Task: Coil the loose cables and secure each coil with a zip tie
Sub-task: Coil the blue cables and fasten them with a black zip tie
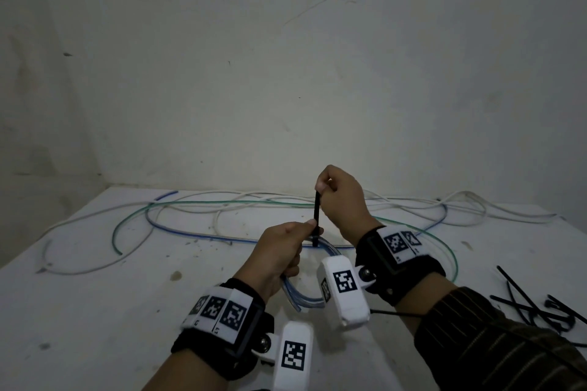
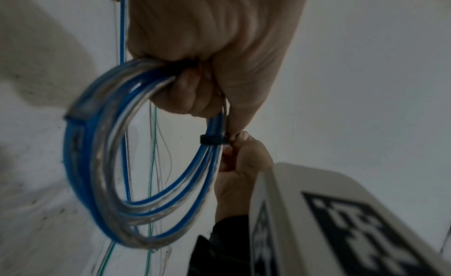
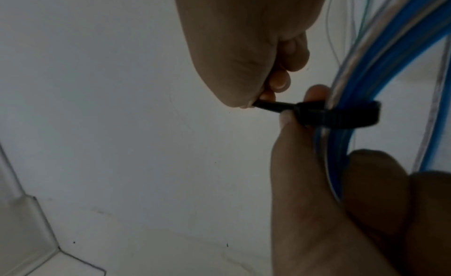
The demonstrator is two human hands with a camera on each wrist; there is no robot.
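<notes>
My left hand point(image 1: 282, 251) grips a coil of blue and clear cable point(image 1: 298, 294) above the white table; the coil point(image 2: 102, 164) hangs below the fist. A black zip tie point(image 1: 316, 216) loops round the coil's strands point(image 3: 341, 114), and my left thumb and forefinger pinch its head. My right hand point(image 1: 340, 197) is just above and pinches the tie's tail point(image 3: 273, 106), holding it straight up. In the left wrist view the tie's band point(image 2: 212, 139) sits tight on the bundle.
Loose white point(image 1: 470, 203), green point(image 1: 133, 219) and blue point(image 1: 190, 233) cables sprawl across the back of the table point(image 1: 95, 311). A pile of black zip ties point(image 1: 536, 305) lies at the right edge. A wall stands right behind the table.
</notes>
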